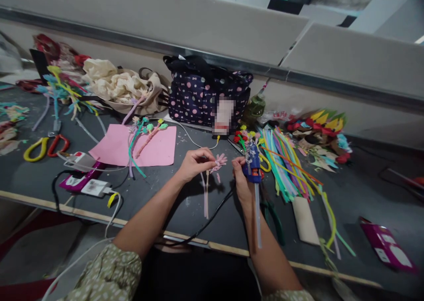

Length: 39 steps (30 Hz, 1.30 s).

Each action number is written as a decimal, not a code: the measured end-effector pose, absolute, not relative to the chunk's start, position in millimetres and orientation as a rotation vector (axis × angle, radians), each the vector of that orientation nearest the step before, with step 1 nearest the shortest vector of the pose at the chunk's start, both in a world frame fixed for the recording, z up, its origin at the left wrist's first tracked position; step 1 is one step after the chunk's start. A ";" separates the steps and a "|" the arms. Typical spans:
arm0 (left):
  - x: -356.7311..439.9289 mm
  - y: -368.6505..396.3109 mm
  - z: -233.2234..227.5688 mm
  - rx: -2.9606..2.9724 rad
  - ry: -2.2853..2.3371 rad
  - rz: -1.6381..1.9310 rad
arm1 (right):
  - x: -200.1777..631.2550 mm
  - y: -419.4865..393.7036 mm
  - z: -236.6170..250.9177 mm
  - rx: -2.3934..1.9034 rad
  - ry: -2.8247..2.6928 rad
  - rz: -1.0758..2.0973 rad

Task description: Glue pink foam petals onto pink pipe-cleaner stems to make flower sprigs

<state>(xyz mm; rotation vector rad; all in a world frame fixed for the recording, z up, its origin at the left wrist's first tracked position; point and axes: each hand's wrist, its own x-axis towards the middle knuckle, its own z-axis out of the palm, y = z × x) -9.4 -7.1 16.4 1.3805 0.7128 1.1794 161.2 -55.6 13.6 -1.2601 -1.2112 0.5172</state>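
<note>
Fuzzy pink chenille flower (218, 162) on a slim stem is pinched by the left hand (195, 163); the right hand (241, 182) grips a blue plastic glue gun (253, 165) over the dark worktop (364, 195).

Near the front edge of the dark tabletop (39, 182), the left hand (194, 163) pinches a pink pipe-cleaner flower (218, 161) by its stem. The right hand (241, 182) grips a blue glue gun (253, 164) just beside it, nozzle up. A polka-dot bag (198, 93) stands at the back edge.

No legible text anywhere. The tag (224, 115) on the dotted bag (198, 95) is blurred; print on the purple packet (387, 246) is too small.
</note>
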 end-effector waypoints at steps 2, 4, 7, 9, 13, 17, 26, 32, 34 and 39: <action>-9.1 -6.6 15.2 1.426 0.741 1.178 | 159.1 -56.7 15.1 -1.240 -1.173 0.558; -8.8 -6.0 14.0 1.460 0.774 1.179 | 157.0 -58.5 16.7 -1.216 -1.140 0.575; -7.9 -5.0 13.1 1.482 0.825 1.170 | 154.6 -61.2 15.7 -1.190 -1.161 0.527; -6.8 -4.6 13.2 1.489 0.861 1.160 | 153.5 -62.4 11.9 -1.183 -1.197 0.516; -4.5 -4.5 13.7 1.531 0.893 1.146 | 151.2 -63.5 3.6 -1.197 -1.243 0.472; -3.3 -4.9 12.9 1.568 0.919 1.124 | 148.7 -63.5 3.2 -1.191 -1.264 0.399; -2.6 -2.9 8.7 1.638 0.865 1.148 | 151.2 -60.5 3.0 -1.155 -1.365 0.281; -1.7 -2.5 8.7 1.673 0.809 1.186 | 151.8 -59.1 -1.0 -1.153 -1.328 0.251; -1.5 -2.8 9.6 1.680 0.804 1.188 | 151.4 -59.6 -1.3 -1.179 -1.304 0.247; -1.7 -3.5 10.7 1.674 0.801 1.176 | 151.2 -60.4 -1.2 -1.223 -1.280 0.252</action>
